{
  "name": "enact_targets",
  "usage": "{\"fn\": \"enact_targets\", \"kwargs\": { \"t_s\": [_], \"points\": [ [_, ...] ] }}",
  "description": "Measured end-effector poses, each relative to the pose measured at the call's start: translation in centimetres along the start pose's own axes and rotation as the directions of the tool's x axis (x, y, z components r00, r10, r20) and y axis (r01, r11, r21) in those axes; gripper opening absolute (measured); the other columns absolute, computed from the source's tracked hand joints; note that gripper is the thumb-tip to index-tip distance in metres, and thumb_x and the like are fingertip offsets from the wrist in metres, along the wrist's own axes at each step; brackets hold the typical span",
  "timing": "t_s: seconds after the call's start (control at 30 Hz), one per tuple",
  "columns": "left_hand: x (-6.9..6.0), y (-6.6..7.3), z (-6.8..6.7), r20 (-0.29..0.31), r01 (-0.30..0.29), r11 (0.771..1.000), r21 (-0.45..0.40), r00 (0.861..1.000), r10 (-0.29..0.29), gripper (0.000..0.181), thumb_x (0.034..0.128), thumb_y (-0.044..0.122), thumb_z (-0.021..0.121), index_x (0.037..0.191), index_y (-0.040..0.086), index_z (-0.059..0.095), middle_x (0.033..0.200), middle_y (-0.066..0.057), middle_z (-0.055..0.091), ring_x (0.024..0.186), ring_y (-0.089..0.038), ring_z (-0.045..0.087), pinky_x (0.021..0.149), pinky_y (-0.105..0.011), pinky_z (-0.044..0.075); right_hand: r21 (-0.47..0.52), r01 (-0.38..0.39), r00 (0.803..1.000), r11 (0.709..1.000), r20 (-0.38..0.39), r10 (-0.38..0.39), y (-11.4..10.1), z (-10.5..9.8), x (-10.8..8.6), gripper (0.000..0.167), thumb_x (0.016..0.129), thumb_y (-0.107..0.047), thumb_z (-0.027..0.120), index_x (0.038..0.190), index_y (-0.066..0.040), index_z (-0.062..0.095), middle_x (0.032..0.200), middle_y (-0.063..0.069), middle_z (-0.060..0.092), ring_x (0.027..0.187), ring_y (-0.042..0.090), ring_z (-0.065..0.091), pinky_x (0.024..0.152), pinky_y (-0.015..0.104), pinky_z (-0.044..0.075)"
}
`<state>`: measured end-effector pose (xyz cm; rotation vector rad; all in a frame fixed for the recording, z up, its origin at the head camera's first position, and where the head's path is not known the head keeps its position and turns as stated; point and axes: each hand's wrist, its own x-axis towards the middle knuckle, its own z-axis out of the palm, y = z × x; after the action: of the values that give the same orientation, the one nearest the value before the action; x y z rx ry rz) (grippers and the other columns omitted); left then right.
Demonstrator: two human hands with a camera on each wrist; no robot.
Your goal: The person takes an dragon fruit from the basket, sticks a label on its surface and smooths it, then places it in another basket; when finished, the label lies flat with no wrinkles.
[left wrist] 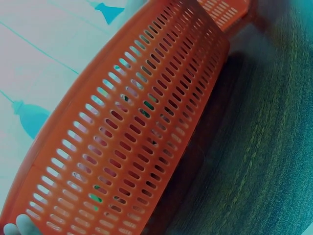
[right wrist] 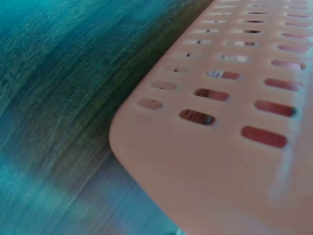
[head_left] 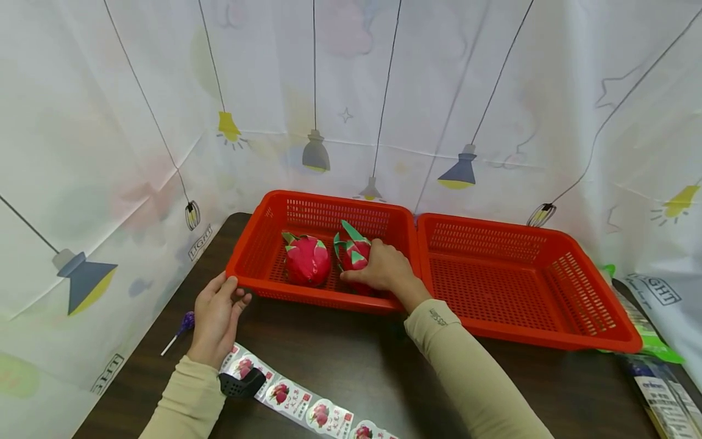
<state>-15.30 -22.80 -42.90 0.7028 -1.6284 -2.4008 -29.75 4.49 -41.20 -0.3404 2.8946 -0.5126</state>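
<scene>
Grips the right fruit [head_left: 353, 259] with the right hand [head_left: 386, 268], inside the left basket [head_left: 307, 294], toward its right side and just beside the left fruit [head_left: 308, 262]. Curls the fingers around the right and far sides, with the thumb toward the near left. Pinches the basket's near left corner with the left hand [head_left: 216, 320]. Belongs, by judgement, to a step of grasping or placing one fruit; cannot tell which. Calls next, if lifting, for a steady rise above the near wall; if placing, for a gentle spreading of the fingers. Points the green tips far, slightly left and upward; runs roughly near to far along the long axis, with the near end partly hidden. Includes a label strip [head_left: 301, 400] on the near surface [head_left: 334, 341].
</scene>
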Motion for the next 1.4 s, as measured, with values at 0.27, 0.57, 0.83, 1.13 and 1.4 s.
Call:
{"fn": "enact_targets", "kwargs": {
  "t_s": [0.27,0.57,0.83,1.13,1.4],
  "points": [
    [0.1,-0.1,0.4,0.01,-0.001,1.0,-0.009,1.0,0.001,0.051,0.1109,0.02,0.038,0.157,0.002,0.028,0.122,-0.002,0.042,0.094,-0.006,0.048,0.088,-0.015,0.052,0.062,0.029,0.999,0.998,-0.046,-0.026,0.1,-2.3,-1.2,0.086,0.072,-0.063,0.082,0.128,-0.007,0.048,0.105,0.008,0.065,0.09,0.022,0.064,0.075,0.035,0.06],
    [-0.2,-0.1,0.2,0.036,0.022,0.998,-0.056,0.999,-0.02,0.053,0.1108,0.021,0.039,0.159,0.004,0.025,0.123,-0.002,0.043,0.094,-0.005,0.05,0.094,-0.015,0.052,0.168,0.063,0.994,0.984,-0.102,-0.047,1.3,-8.0,-6.1,0.091,0.075,-0.063,0.08,0.137,-0.007,0.045,0.114,0.009,0.065,0.098,0.026,0.065,0.074,0.034,0.061],
    [-0.3,0.2,-0.1,0.038,0.058,0.994,-0.096,0.998,-0.054,0.057,0.1105,0.024,0.041,0.163,0.011,0.021,0.14,-0.004,0.038,0.103,-0.007,0.048,0.104,-0.021,0.05,0.186,0.062,0.988,0.981,-0.148,-0.035,3.6,-10.2,-12.1,0.1,0.074,-0.064,0.081,0.145,-0.007,0.041,0.123,0.012,0.064,0.104,0.029,0.064,0.072,0.036,0.062],
    [-0.3,0.4,-0.1,0.046,0.072,0.991,-0.114,0.997,-0.067,0.06,0.1099,0.025,0.043,0.164,0.014,0.018,0.15,-0.003,0.033,0.108,-0.007,0.047,0.111,-0.027,0.043,0.262,-0.006,0.99,0.965,-0.134,0.042,6.3,-7.7,-21.0,0.102,0.071,-0.064,0.084,0.146,-0.011,0.041,0.12,0.01,0.066,0.097,0.022,0.064,0.067,0.033,0.061],
    [-0.4,0.5,0.0,0.027,0.086,0.986,-0.143,0.996,-0.082,0.062,0.1086,0.025,0.047,0.163,0.016,0.02,0.148,-0.001,0.036,0.109,-0.008,0.046,0.111,-0.028,0.042,0.31,-0.217,0.975,0.926,0.105,0.194,9.4,-3.4,-25.3,0.108,0.067,-0.059,0.089,0.149,-0.013,0.036,0.123,0.009,0.063,0.096,0.02,0.06,0.067,0.033,0.061]
  ]
}}
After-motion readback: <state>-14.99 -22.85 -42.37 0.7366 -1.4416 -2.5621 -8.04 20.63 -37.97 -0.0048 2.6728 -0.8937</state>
